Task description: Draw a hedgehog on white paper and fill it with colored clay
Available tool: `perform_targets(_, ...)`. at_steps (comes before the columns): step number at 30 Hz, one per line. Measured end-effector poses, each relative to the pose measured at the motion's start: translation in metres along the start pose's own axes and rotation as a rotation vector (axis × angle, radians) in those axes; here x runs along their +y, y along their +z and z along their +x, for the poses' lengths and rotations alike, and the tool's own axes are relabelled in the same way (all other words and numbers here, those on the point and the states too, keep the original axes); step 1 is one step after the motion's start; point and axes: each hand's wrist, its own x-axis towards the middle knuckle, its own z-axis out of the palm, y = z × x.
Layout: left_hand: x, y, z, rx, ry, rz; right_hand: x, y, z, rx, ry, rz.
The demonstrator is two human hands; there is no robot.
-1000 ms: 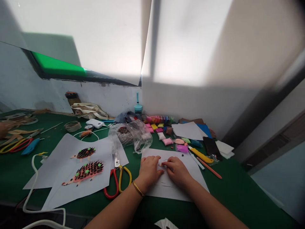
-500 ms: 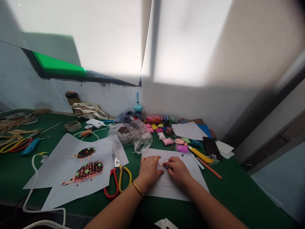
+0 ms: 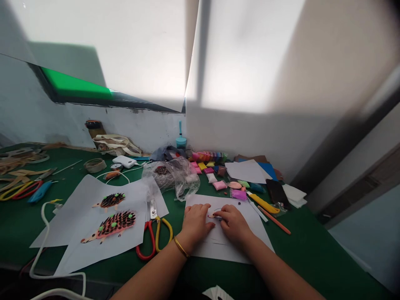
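Observation:
A white sheet of paper [image 3: 229,250] lies under both hands, with a faint drawn curve on it. My left hand [image 3: 196,223] rests flat on its left part, fingers spread, holding the sheet down. On the drawing sits a small pale piece of clay [image 3: 211,216] with a dark dot at its tip. The index finger of my right hand [image 3: 233,224] is stretched out and touches this piece; the other fingers are loosely curled and partly hidden. A tiny dark ball [image 3: 239,203] lies near the sheet's top edge.
Scissors [image 3: 154,233] with red and yellow handles lie left of the sheet. Farther left, papers carry two clay hedgehogs [image 3: 115,225]. Bags of coloured clay [image 3: 220,185] and a plastic bag [image 3: 175,175] lie behind. A yellow cutter [image 3: 265,203] and an orange pencil [image 3: 275,220] lie right.
Both hands stay in nearly the same place. The right index finger has shifted only very slightly at the clay piece.

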Motion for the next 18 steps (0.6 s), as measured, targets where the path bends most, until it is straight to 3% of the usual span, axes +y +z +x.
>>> perform_targets(18,0.0017,-0.0031,-0.0005,-0.01,-0.006,-0.008,-0.0049,-0.0015,-0.0003,-0.02,0.009,-0.056)
